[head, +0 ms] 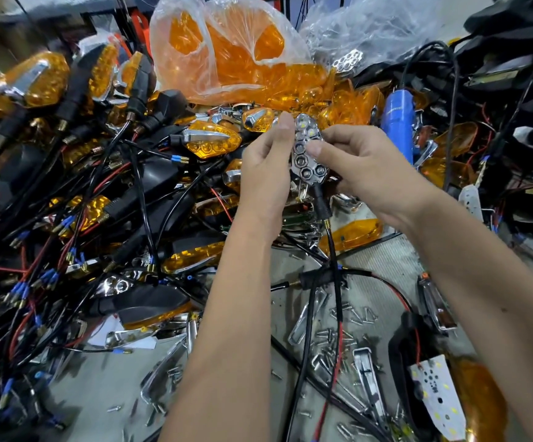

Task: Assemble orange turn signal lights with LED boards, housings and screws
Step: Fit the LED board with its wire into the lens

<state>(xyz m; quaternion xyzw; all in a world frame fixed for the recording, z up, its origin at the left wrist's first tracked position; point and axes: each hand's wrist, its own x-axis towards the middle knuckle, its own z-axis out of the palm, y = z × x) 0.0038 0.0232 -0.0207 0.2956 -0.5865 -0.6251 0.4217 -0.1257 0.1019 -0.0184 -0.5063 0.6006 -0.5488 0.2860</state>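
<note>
Both hands hold one turn signal body up over the bench, with its chrome honeycomb reflector and LEDs facing me. My left hand grips its left edge, thumb up along the side. My right hand pinches its right edge with thumb and fingers. A black stem and a black and red cable hang down from it. Loose screws lie scattered on the bench below. A white LED board rests on an orange lens at lower right.
Finished orange signals with black housings and tangled wires pile up on the left. A clear bag of orange lenses stands at the back. A blue electric screwdriver leans right of my hands. Chrome trim pieces lie among the screws.
</note>
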